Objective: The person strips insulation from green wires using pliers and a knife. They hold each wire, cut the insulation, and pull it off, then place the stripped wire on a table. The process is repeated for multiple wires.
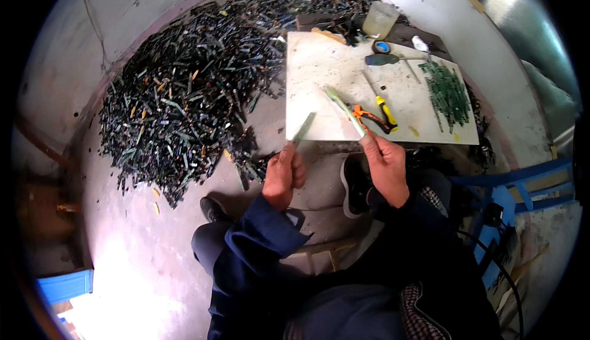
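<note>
My left hand [283, 174] grips a narrow green strip [305, 128], which points up over the near left corner of a white board [318, 63]. In my right hand [386, 169] is a long, slim, pale green and white piece [343, 107]; glare hides exactly what it is. Its far end slants left over the board, apart from the strip. Just right of it lie pliers with orange and black handles [372, 119]. Beside the pliers rests a yellow and black screwdriver [386, 111], its shaft pointing away from me.
A large heap of dark strips [184, 100] covers the floor at left. On the board are a dark-handled screwdriver [382, 59], a tape roll [380, 47] and stacked green strips [447, 95]. Behind stands a cloudy plastic container [380, 21]. A blue chair [502, 201] is at right.
</note>
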A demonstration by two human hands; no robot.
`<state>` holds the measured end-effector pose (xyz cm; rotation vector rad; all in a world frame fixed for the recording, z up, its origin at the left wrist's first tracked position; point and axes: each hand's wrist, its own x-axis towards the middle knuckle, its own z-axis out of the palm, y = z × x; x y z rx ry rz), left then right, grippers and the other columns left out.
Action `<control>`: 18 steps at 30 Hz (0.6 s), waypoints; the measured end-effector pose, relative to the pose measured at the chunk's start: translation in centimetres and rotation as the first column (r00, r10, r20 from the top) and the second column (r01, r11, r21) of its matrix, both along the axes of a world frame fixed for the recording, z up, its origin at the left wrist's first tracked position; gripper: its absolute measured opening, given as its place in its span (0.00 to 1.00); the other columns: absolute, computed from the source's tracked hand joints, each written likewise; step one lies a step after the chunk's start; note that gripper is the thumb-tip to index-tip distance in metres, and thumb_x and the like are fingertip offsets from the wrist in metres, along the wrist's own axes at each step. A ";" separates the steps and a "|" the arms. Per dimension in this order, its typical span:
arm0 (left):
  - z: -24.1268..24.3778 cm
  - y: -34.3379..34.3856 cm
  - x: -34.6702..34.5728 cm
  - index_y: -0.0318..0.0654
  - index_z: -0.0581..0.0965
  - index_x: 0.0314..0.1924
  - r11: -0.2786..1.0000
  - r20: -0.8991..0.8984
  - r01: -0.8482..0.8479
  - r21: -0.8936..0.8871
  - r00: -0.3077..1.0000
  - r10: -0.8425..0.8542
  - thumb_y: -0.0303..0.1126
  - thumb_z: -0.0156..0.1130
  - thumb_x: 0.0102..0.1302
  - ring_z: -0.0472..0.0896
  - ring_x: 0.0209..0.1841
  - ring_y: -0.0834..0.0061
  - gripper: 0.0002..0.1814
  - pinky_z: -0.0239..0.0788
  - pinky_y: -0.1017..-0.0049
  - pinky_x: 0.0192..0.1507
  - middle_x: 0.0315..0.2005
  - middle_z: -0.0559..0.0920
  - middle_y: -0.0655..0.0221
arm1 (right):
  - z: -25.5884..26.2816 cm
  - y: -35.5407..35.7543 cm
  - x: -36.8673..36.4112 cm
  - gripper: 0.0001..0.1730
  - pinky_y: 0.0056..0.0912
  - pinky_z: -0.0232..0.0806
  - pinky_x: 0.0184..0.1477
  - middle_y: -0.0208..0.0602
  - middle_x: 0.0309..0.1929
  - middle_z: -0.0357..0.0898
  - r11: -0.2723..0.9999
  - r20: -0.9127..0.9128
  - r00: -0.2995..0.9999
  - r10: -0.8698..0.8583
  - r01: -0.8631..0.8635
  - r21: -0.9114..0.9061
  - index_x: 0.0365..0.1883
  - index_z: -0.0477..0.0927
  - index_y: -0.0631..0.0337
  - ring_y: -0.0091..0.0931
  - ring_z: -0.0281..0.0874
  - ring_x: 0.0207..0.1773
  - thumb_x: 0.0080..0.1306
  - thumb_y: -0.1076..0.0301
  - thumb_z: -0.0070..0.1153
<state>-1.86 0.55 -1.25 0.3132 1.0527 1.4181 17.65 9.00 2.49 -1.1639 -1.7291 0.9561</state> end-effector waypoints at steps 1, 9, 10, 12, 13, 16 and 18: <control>0.8 -0.6 -0.2 0.46 0.63 0.23 0.999 -0.028 -0.042 -0.008 0.999 0.042 0.52 0.47 0.74 0.57 0.17 0.80 0.24 0.46 0.76 0.19 0.15 0.61 0.75 | 0.8 0.3 0.4 0.16 0.17 0.49 0.26 0.15 0.21 0.60 0.996 -0.014 0.998 0.068 -0.069 -0.060 0.39 0.79 0.71 0.11 0.51 0.25 0.74 0.63 0.51; -0.3 -1.1 -0.6 0.43 0.64 0.24 0.994 -0.188 0.055 0.097 0.982 -0.036 0.53 0.45 0.75 0.58 0.15 0.79 0.25 0.47 0.76 0.19 0.14 0.64 0.72 | 6.4 8.3 2.7 0.12 0.15 0.53 0.26 0.21 0.23 0.68 0.993 -0.238 0.965 -0.110 0.114 0.006 0.48 0.76 0.66 0.11 0.60 0.24 0.71 0.68 0.51; -0.2 -0.9 -0.6 0.43 0.64 0.25 0.991 -0.180 0.075 0.107 0.982 -0.055 0.52 0.45 0.75 0.58 0.15 0.79 0.25 0.48 0.76 0.19 0.15 0.64 0.72 | 8.3 9.8 2.8 0.15 0.15 0.54 0.25 0.21 0.23 0.69 0.993 -0.242 0.964 -0.108 0.118 0.027 0.52 0.75 0.67 0.12 0.60 0.24 0.70 0.70 0.51; -0.2 -0.6 -0.6 0.43 0.64 0.25 0.987 -0.166 0.110 0.118 0.982 -0.090 0.52 0.44 0.75 0.58 0.15 0.79 0.24 0.49 0.76 0.19 0.15 0.64 0.72 | 10.9 13.5 3.2 0.13 0.16 0.53 0.24 0.22 0.23 0.69 0.986 -0.217 0.967 -0.134 0.152 0.070 0.50 0.75 0.67 0.12 0.59 0.22 0.70 0.69 0.52; 0.1 -0.3 -0.5 0.43 0.64 0.25 0.985 -0.163 0.118 0.125 0.982 -0.097 0.51 0.44 0.75 0.59 0.15 0.79 0.24 0.49 0.76 0.19 0.15 0.64 0.72 | 11.9 15.8 3.6 0.12 0.17 0.54 0.24 0.22 0.23 0.69 0.974 -0.162 0.974 -0.157 0.179 0.138 0.47 0.76 0.66 0.13 0.59 0.21 0.70 0.68 0.52; 1.2 -0.4 -0.4 0.43 0.65 0.25 0.985 -0.160 0.112 0.128 0.983 -0.091 0.51 0.43 0.76 0.59 0.16 0.79 0.24 0.49 0.76 0.20 0.15 0.64 0.72 | 14.4 20.3 3.1 0.10 0.18 0.55 0.21 0.27 0.23 0.74 0.985 -0.134 0.983 -0.128 0.141 0.098 0.39 0.78 0.66 0.14 0.62 0.20 0.66 0.68 0.53; 1.3 -0.2 -0.3 0.43 0.65 0.25 0.987 -0.140 0.102 0.121 0.986 -0.085 0.51 0.42 0.76 0.59 0.16 0.78 0.24 0.49 0.76 0.20 0.15 0.64 0.72 | 14.6 22.7 2.9 0.08 0.20 0.54 0.19 0.29 0.23 0.75 0.987 -0.134 0.980 -0.149 0.155 0.039 0.35 0.79 0.67 0.15 0.62 0.19 0.64 0.69 0.54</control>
